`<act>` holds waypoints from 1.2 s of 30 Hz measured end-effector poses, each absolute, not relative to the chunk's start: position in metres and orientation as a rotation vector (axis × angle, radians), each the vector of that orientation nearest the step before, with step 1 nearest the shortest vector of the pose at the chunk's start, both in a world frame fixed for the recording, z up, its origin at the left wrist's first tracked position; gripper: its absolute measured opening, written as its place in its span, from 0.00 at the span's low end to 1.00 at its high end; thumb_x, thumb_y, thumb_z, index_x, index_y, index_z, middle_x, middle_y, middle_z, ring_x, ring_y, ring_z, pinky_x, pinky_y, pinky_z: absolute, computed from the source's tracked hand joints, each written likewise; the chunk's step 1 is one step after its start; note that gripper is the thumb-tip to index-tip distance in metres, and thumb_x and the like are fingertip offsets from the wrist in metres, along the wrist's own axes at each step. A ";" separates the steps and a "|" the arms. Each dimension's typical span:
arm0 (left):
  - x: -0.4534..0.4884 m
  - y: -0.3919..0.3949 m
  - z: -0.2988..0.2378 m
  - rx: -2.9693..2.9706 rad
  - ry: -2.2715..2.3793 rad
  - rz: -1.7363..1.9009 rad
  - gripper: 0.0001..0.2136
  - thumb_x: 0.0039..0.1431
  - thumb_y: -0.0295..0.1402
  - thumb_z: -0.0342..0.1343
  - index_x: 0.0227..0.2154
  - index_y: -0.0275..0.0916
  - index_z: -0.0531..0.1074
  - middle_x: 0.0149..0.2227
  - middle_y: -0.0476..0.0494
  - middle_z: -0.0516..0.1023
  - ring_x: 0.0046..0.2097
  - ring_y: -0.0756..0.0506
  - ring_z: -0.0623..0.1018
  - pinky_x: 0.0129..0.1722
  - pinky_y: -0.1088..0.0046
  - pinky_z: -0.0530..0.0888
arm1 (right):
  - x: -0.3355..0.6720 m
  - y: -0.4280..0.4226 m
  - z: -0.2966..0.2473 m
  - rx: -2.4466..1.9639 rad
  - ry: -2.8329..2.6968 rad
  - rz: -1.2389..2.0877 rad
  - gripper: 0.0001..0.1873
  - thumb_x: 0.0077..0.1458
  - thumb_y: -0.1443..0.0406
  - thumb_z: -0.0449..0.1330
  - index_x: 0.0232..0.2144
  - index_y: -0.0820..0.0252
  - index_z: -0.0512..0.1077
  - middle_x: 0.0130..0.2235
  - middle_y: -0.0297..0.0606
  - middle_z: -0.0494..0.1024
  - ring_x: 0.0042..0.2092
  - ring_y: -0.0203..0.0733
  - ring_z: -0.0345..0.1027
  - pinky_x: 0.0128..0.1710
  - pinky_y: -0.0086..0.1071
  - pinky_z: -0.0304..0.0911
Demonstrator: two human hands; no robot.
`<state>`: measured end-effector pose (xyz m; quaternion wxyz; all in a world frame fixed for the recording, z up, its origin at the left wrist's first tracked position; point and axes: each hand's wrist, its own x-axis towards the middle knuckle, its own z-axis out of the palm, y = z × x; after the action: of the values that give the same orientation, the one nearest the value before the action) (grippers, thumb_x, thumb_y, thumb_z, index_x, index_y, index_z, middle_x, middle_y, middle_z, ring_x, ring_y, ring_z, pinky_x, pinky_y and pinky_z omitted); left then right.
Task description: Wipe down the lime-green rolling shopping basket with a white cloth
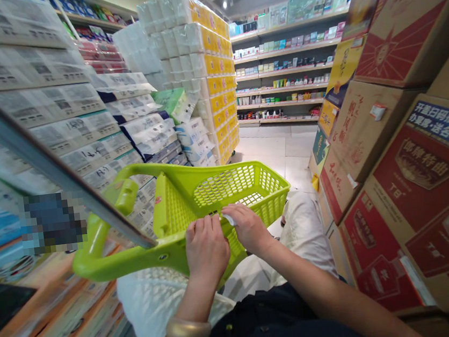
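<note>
A light green shopping basket [236, 180] with perforated walls stands at an angle before my lap. A long metal pull handle [89, 189] rises from its near side toward the upper left. My left hand [208, 246], a gold-coloured bangle [189, 330] on its wrist, has its fingers curled over the basket's near rim. Just right of it, my right hand [250, 229] is closed at the same rim. Between its fingers shows a small white scrap [229, 219], perhaps paper. The fingertips of both hands are partly hidden. Inside the basket I see only its grid floor.
Wrapped paper packs [51, 104] are stacked high on the left. A tall stack of white and yellow packs [217, 72] stands ahead. Shelves of small goods [286, 69] line the back. Cardboard cartons [424, 178] wall the right side. Pale tiled floor [270, 144] runs between.
</note>
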<state>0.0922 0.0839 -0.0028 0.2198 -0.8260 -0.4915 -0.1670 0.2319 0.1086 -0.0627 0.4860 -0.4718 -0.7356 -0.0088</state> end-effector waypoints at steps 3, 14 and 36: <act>0.088 0.084 -0.005 -2.288 -1.360 -0.463 0.16 0.53 0.25 0.52 0.45 0.32 0.72 0.36 0.37 0.75 0.42 0.36 0.71 0.48 0.57 0.62 | 0.247 0.111 -0.069 -1.188 -1.758 -0.038 0.26 0.50 0.80 0.50 0.46 0.60 0.75 0.47 0.44 0.80 0.52 0.45 0.71 0.59 0.44 0.64; 0.084 0.086 -0.008 -2.285 -1.358 -0.466 0.17 0.52 0.25 0.52 0.46 0.33 0.72 0.36 0.38 0.74 0.42 0.37 0.70 0.48 0.57 0.61 | 0.233 0.109 -0.074 -1.191 -1.725 -0.057 0.28 0.49 0.79 0.49 0.48 0.58 0.75 0.49 0.43 0.79 0.55 0.45 0.70 0.61 0.46 0.61; 0.075 0.083 -0.008 -2.273 -1.328 -0.502 0.17 0.51 0.25 0.52 0.46 0.33 0.72 0.36 0.38 0.75 0.42 0.36 0.71 0.48 0.58 0.61 | 0.251 0.108 -0.078 -1.181 -1.743 -0.089 0.28 0.48 0.80 0.49 0.47 0.57 0.75 0.48 0.42 0.80 0.52 0.44 0.71 0.59 0.44 0.64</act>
<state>0.0746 0.0832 -0.0078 0.2288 -0.8257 -0.4822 -0.1823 0.2514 0.1077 -0.0776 0.4946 -0.4870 -0.7190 -0.0366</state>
